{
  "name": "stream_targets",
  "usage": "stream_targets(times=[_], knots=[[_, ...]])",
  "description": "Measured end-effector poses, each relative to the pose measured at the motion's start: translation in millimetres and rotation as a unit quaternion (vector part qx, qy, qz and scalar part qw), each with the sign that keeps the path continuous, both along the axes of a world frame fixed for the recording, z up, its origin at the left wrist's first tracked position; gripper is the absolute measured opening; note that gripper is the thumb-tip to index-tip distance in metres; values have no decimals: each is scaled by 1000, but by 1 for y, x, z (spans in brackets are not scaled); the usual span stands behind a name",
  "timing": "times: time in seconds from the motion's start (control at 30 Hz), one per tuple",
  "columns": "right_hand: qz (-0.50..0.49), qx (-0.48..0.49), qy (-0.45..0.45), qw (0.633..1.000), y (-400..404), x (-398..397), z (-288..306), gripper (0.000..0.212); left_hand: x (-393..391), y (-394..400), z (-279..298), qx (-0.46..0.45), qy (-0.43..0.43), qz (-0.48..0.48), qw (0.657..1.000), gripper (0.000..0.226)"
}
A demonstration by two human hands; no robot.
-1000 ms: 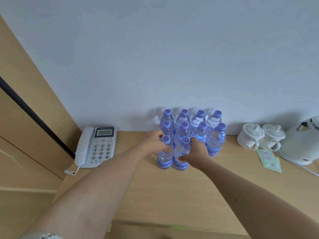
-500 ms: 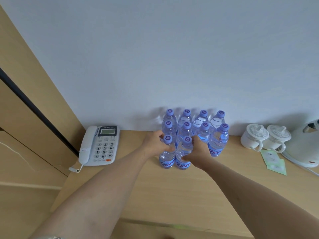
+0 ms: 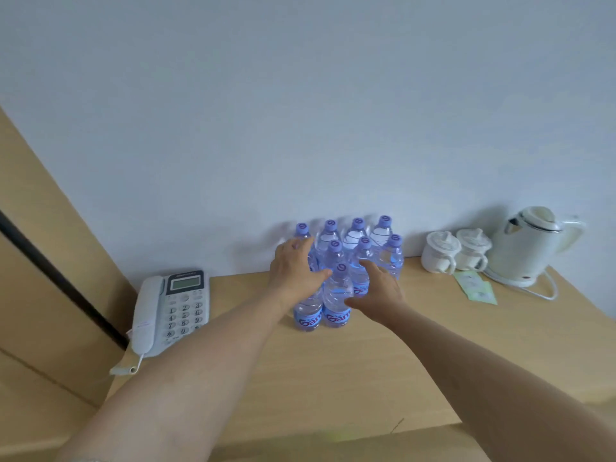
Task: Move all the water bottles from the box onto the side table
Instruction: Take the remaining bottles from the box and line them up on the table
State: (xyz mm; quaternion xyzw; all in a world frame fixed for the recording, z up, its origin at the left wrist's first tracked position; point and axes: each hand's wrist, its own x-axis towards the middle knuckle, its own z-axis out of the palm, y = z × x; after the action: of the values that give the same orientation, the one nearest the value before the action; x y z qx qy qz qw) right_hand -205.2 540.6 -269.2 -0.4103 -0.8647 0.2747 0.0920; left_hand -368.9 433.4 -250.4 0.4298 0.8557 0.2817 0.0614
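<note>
Several clear water bottles with purple caps stand upright in rows on the wooden side table (image 3: 333,378), against the wall. The two front bottles are the left one (image 3: 308,315) and the right one (image 3: 337,305). My left hand (image 3: 296,268) hovers over the left front bottle, fingers spread, hiding its cap. My right hand (image 3: 378,288) is open beside the right front bottle, fingers apart and holding nothing. The back rows (image 3: 358,235) stand behind them. The box is out of view.
A white desk phone (image 3: 170,308) lies at the table's left end. Two lidded white mugs (image 3: 456,251), a white electric kettle (image 3: 530,245) with its cord, and green sachets (image 3: 476,288) sit at the right. A wooden panel rises on the left.
Both hands have let go of the two front bottles and opened, lifting slightly. The two bottles now stand on the table. The view has shifted upward.
</note>
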Motion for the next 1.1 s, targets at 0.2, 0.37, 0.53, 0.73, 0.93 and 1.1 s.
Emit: stream_targets(times=[0.2,0.37,0.53,0.73,0.93,1.1], knots=[[-91,55,-12,994,-22,77,14,88,65,23,1,-30,68,-136,988,80],[-201,78,-41,976,-37,170,25,86,153,50,2,-52,72,-255,963,85],[-309,83,-56,946,-60,276,33,89,261,66,10,-64,93,-362,925,85],[-414,93,-65,903,-86,409,39,91,406,72,28,-56,114,-466,876,86],[-503,59,-79,858,-125,557,30,95,567,58,29,-50,109,-549,827,81],[-572,22,-104,813,-166,690,21,95,712,43,22,-65,101,-601,790,79]])
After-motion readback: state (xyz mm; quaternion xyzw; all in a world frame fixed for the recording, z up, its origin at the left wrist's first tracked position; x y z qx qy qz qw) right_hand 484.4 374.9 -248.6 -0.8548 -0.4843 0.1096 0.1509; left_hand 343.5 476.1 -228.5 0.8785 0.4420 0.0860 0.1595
